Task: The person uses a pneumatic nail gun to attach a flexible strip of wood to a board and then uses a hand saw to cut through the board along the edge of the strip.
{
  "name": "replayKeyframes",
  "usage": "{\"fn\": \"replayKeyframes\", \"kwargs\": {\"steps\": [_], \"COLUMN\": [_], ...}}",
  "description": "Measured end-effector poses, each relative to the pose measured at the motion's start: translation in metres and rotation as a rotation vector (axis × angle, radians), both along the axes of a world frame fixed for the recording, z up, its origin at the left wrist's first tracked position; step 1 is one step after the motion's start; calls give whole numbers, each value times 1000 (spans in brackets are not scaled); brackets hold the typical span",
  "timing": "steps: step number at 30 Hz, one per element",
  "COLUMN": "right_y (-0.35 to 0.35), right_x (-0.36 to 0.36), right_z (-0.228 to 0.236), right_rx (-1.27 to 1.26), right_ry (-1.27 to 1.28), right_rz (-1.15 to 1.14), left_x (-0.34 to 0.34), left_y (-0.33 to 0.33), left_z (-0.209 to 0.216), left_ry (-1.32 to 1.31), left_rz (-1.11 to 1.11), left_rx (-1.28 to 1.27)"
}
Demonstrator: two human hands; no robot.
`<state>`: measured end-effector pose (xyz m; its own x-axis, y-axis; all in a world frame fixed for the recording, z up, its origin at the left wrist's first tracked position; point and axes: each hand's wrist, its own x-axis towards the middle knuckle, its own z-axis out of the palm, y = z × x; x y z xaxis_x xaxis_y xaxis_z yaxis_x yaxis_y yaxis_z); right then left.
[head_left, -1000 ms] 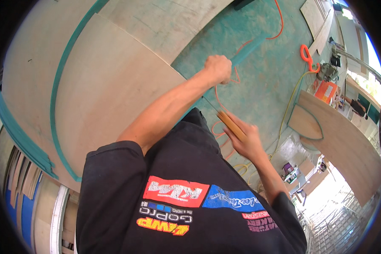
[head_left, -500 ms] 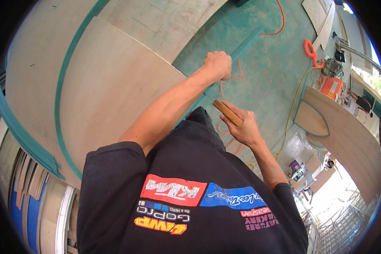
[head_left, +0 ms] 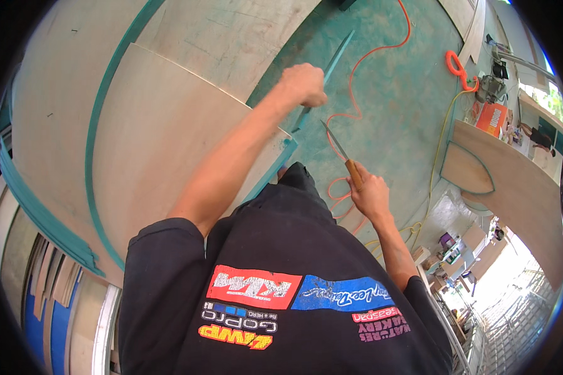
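My left hand [head_left: 305,84] is closed around a long, narrow teal strip [head_left: 336,59] that slants over the floor, its near end [head_left: 300,119] below my fist. In my right hand [head_left: 370,192] is a knife [head_left: 355,172] with a wooden handle; its thin, pointed blade [head_left: 335,140] points up and away, apart from the strip. Another length of teal strip [head_left: 281,156] runs along the near edge of the large pale wood panel [head_left: 175,125], ending at its corner. My left forearm passes over that panel.
A thin orange hose [head_left: 351,81] snakes over the green-stained floor. Farther right lie a yellow hose [head_left: 441,150], an orange box [head_left: 491,119] and a wooden panel [head_left: 513,175] with a teal-edged pointed shape. Stacked teal strips [head_left: 40,215] sit at the left.
The strip in my left hand has come apart from the length along the panel edge and moved up and left. My right hand has drawn the knife away, its blade now bare.
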<state>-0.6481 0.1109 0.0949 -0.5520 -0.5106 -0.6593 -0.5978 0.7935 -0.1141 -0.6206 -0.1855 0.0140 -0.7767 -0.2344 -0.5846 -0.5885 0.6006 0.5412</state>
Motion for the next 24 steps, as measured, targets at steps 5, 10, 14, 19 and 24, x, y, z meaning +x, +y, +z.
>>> {"fn": "replayKeyframes", "kwargs": {"steps": [5, 10, 14, 19, 24], "right_y": [36, 50, 38, 9, -11], "right_x": [-3, 5, -2, -5, 5], "right_z": [-11, 6, 54, 95, 88], "right_rx": [-167, -471, -669, -670, -635], "right_ry": [-17, -73, -169, -336, -403], "right_rz": [-116, -306, -285, -222, -172], "left_x": [19, 27, 44, 84, 135], "left_y": [-23, -23, -31, -40, -29], "left_z": [-9, 12, 28, 70, 68], "left_ry": [41, 53, 117, 89, 36], "left_rz": [59, 143, 217, 272, 501], "left_rx": [108, 204, 144, -270, -574]}}
